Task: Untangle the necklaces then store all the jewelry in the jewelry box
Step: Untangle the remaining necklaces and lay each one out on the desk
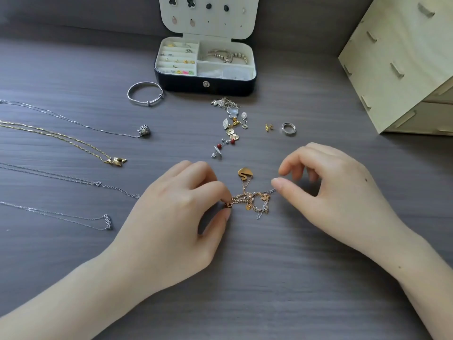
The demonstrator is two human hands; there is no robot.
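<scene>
Step in hand: untangling. The tangle [255, 202] of gold and silver chains lies on the tabletop [245, 278] between the two hands, well in front of the box [206, 87], which stands open at the far side. A gold pendant [245, 173] trails off the tangle's far edge.

Method (judgement):
- Anchor one end and tease, do not haul. Outward tension would likely tighten the knot and kink the fine links.
- Spread the loops flat, find a free end or clasp, and feed it back through one loop at a time.
- Trace the silver strand [268, 192] first, since it reads clearly against the gold.

Left hand [171, 212]: palm down, forearm low over the tabletop. Thumb and forefinger are closed in a pinch on a small red-centred charm [228, 205] at the tangle's left end. The other fingers [203, 173] are curled above.

Right hand [326, 192]: palm down, fingers curled. The thumb tip meets the end of the silver strand on the tangle's right. The forefinger sits above the thumb with a gap between them. Cannot tell whether the strand is gripped or only touched.

Status (judgement): four necklaces [115, 161] lie separated at left. A bangle [129, 94], a ring [283, 127] and loose earrings [230, 128] sit near the box, not yet stored.
</scene>
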